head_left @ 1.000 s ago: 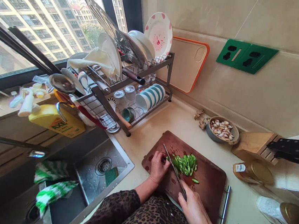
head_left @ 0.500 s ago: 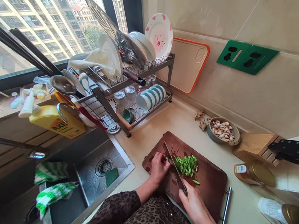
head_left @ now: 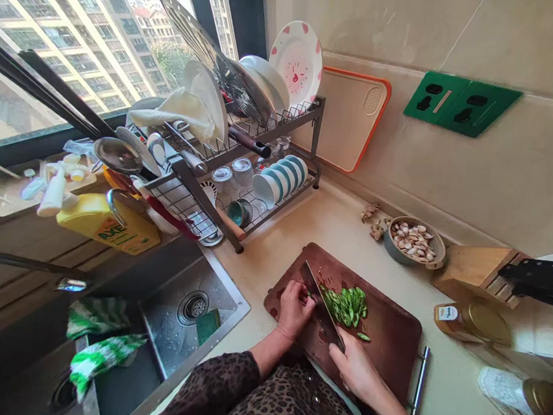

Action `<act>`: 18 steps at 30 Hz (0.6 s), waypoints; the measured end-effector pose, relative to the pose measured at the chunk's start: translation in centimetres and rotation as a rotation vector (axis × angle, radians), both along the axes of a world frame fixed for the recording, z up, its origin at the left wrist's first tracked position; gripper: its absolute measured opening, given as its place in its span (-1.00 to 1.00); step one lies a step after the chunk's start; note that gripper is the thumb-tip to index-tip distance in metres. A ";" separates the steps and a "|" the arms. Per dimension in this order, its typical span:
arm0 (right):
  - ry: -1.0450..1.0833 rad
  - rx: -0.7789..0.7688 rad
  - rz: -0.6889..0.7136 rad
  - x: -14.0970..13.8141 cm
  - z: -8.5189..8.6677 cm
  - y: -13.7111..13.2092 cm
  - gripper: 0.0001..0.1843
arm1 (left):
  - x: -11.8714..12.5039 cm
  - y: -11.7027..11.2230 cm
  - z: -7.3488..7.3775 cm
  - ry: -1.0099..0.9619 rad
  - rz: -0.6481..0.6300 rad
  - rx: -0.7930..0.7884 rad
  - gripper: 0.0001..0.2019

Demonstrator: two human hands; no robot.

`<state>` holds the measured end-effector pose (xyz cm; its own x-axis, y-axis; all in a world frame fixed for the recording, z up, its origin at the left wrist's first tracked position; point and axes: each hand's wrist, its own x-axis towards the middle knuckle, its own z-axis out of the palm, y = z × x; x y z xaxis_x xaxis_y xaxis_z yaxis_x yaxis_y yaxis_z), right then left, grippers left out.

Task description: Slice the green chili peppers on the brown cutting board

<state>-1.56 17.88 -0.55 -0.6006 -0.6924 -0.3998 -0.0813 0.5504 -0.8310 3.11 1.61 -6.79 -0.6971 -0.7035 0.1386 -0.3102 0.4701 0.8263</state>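
Observation:
My right hand grips the handle of a kitchen knife, whose blade slants away to the upper left over the brown cutting board. Beside the blade, on its left, my left hand has its fingers curled on a short piece of green pepper, mostly hidden under the fingertips. To the right of the blade lies a pile of sliced green pepper. One loose slice rests nearer the board's middle. A metal handle sticks out at the board's right end.
A steel sink lies to the left, with a dish rack behind it. Along the right stand a bowl of garlic cloves, a wooden knife block and two jars. Ginger sits near the wall.
My right hand and the knife have moved slightly up and left, and the blade shows more of its flat side. My left hand stays almost in place.

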 end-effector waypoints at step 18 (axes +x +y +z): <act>0.183 0.191 0.063 1.8 0.8 0.3 -0.55 | -0.3 0.2 -0.4 -0.026 -0.049 -0.028 -0.91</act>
<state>0.25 18.15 0.25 -0.6331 -0.6531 -0.4155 -0.2593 0.6847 -0.6811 2.84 1.85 -7.22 -0.7344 -0.6643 0.1391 -0.3076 0.5086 0.8042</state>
